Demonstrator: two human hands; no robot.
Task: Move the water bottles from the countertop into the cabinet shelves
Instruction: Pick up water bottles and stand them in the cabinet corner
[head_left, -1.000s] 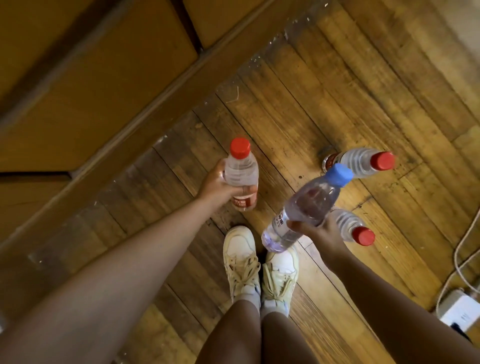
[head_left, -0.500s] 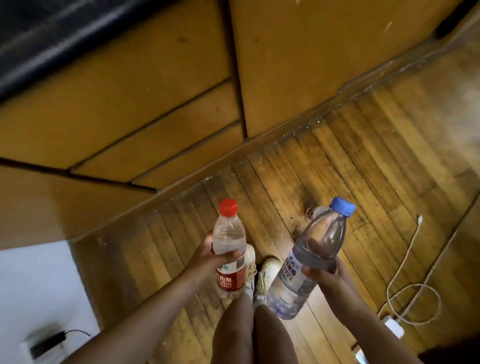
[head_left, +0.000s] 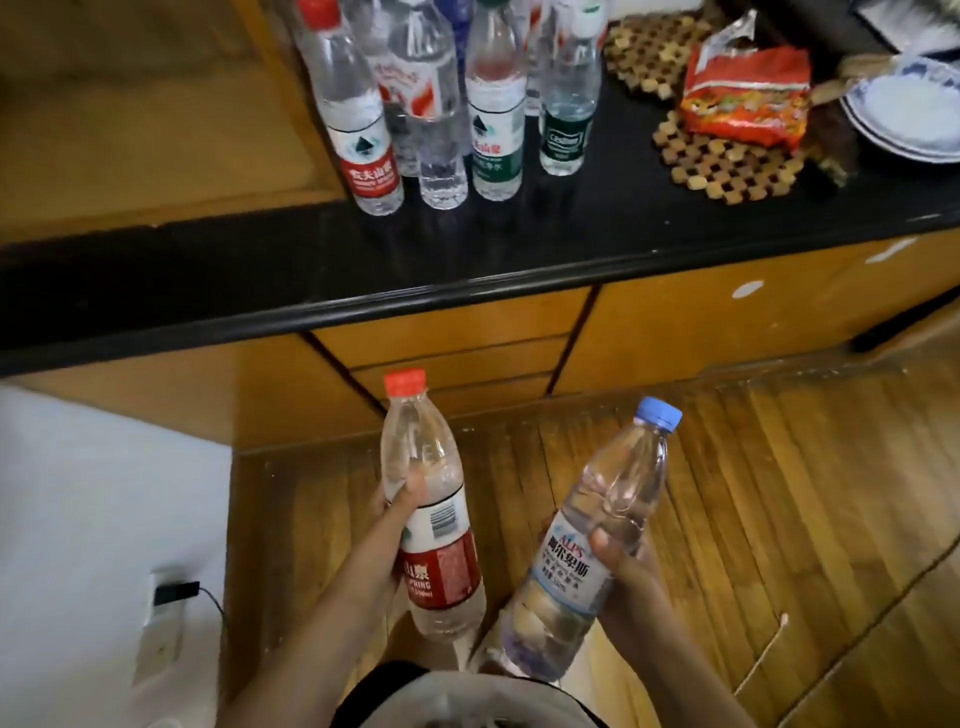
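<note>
Since the earlier view, both bottles have come up from near the floor and the dark surface (head_left: 260, 270) has entered sight above the hands.

Left to right: the left hand (head_left: 397, 512) grips the red-capped bottle (head_left: 428, 506) at mid-body, fingers wrapped round it, cap up and tilted slightly left. Its red label shows "SPRING" and Chinese characters, only partly readable. The right hand (head_left: 610, 556) holds the blue-capped bottle (head_left: 584, 540) round its lower half, long axis leaning up and to the right. That label reads "ALPS" above Chinese characters.

On the surface, a cluster of standing bottles (head_left: 447, 104) sits up and ahead of both hands, all upright. One at the cluster's left carries a red label with Chinese characters; a green-labelled one (head_left: 496, 119) and a dark-green-labelled one (head_left: 569, 98) stand further right, their writing too small to confirm. Right of them lie wooden lattice mats (head_left: 727, 161), a red snack packet (head_left: 745, 93) and stacked plates (head_left: 904, 114).

Judgement: both held bottles are below the surface edge and well apart from the cluster. No open cabinet shelf can be made out with certainty; a wooden recess at upper left may be one. The left hand is the nearer to it.
</note>
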